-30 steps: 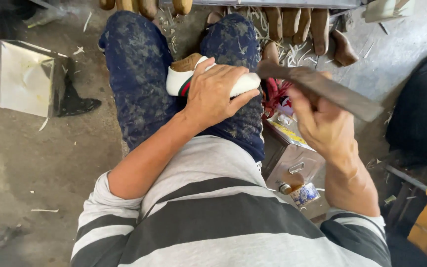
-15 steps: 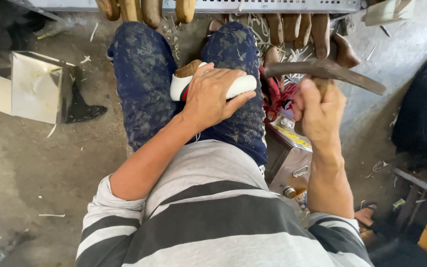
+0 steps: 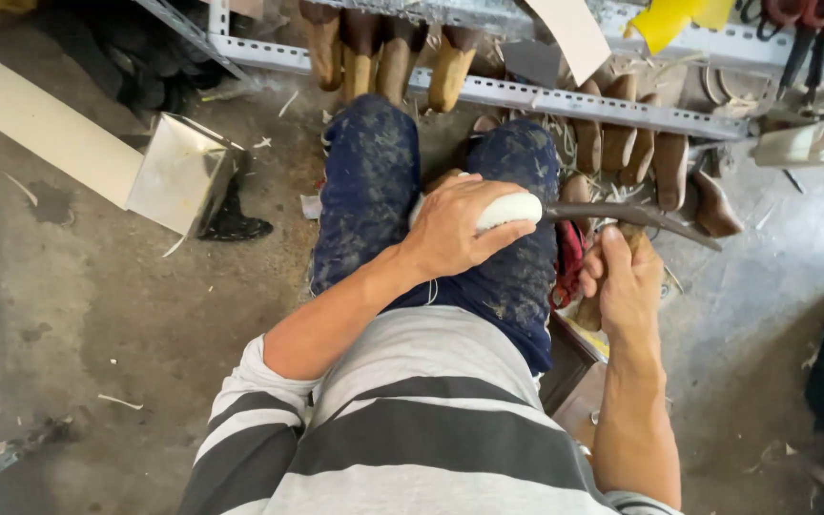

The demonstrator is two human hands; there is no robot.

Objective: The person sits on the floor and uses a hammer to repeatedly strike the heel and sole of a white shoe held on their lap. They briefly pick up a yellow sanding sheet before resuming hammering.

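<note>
Though half-covered, white shoe [image 3: 509,210] underhand.

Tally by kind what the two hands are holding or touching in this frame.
White rounded shoe piece on the lap, under the left hand: 1
Dark long-headed metal hammer, handle in the right hand: 1
Total: 2

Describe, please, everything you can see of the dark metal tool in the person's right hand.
The dark metal tool is a long, slim, slightly curved bar of dull grey-brown metal. It lies nearly level, from the white shoe piece on the person's lap out to a tapered tip on the right. The right hand grips a handle below its middle; the handle is mostly hidden. Its left end meets the white piece, which the left hand holds down.
</note>
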